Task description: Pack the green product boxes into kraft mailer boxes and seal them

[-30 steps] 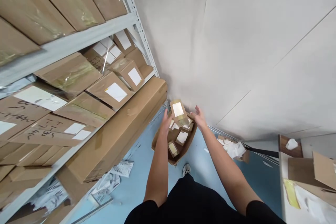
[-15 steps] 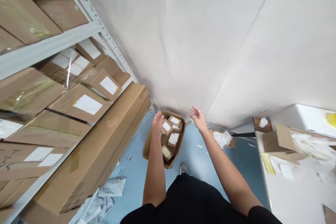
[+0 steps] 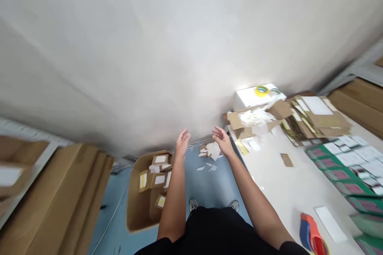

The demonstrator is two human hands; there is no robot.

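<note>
My left hand (image 3: 182,143) hangs in the air with its fingers apart and nothing in it. Below and to its left, a large open carton (image 3: 134,207) stands on the floor, holding several small labelled boxes (image 3: 159,179). Also bare and open, my right hand (image 3: 222,139) is raised just off the near-left corner of the white table (image 3: 287,195). Between and beneath the hands, white paper scraps (image 3: 213,150) lie on the blue floor.
On the table are an open box of white paper (image 3: 257,117), flattened cardboard (image 3: 326,119), rows of green packs (image 3: 338,175) and a red-and-blue tape dispenser (image 3: 312,233). Yellow tape (image 3: 261,90) lies on a white box. Long cartons (image 3: 48,203) fill the left side by a shelf.
My view has swung to the right: the shelf and floor carton have shifted left, and much more of the table shows. Both hands stay raised, open and unladen.
</note>
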